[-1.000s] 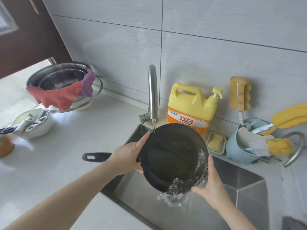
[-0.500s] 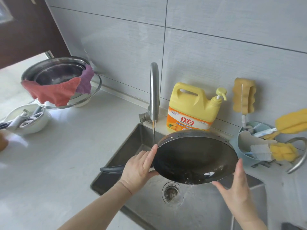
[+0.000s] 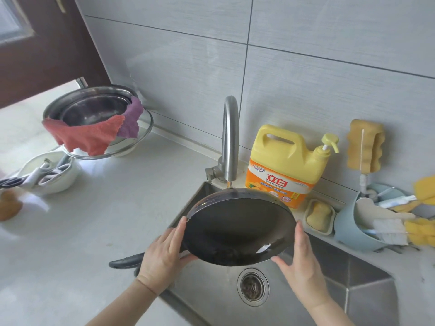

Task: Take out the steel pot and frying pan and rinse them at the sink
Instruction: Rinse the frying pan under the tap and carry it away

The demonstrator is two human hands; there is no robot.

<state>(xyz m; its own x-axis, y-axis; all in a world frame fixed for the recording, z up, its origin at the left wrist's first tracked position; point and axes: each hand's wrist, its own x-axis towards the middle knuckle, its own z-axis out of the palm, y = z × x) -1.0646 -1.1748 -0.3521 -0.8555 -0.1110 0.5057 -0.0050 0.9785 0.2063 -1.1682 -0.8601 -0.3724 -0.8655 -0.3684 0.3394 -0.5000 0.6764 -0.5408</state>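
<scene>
The black frying pan (image 3: 237, 227) hangs tilted over the steel sink (image 3: 306, 309), just under the tap spout (image 3: 229, 137). My left hand (image 3: 164, 255) grips its left rim where the dark handle (image 3: 126, 263) joins, thumb under the pan. On the right rim my right hand (image 3: 300, 260) presses with straight fingers, thumb spread below. A steel pot (image 3: 91, 109) sits at the back left of the counter inside a glass bowl, with a red cloth (image 3: 87, 135) and a purple cloth (image 3: 131, 121) draped over its edge.
A yellow detergent jug (image 3: 284, 161) and a soap dish (image 3: 319, 215) stand behind the sink. A blue holder (image 3: 353, 231) with brushes and sponges is at the right. A white bowl (image 3: 47, 177) with utensils sits on the left counter. The drain (image 3: 253, 287) is uncovered.
The pan went from steeply tipped, pouring water out, to a shallower tilt under the tap. My right hand left the rim, then came back against it.
</scene>
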